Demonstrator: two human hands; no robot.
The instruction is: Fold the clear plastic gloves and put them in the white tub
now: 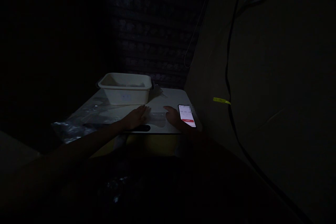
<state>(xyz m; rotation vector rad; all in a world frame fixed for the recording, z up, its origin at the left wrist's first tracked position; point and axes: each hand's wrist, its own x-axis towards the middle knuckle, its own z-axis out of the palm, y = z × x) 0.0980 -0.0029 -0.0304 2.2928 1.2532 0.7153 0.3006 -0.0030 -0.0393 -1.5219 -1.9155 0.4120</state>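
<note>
On the small white table (pixel 172 94), a flat, see-through piece of plastic (pixel 156 119) lies between my hands. My left hand (pixel 135 117) rests at its left side with fingers stretched forward, seemingly holding nothing. At its right edge is my right hand (pixel 172 116), one finger extended to the left and the others partly hidden in the dark. A lit phone (pixel 187 115) showing a timer lies just right of that hand. Under my left wrist, a dark, long, flat object (pixel 143 128) lies along the table's front edge; its kind is unclear.
A white plastic tub (pixel 126 96) stands at the table's back left, its contents hard to make out. Crumpled clear plastic (pixel 68 129) spreads over the left side. A dark cable (pixel 228 66) with a yellow tag (pixel 221 100) hangs along the right wall.
</note>
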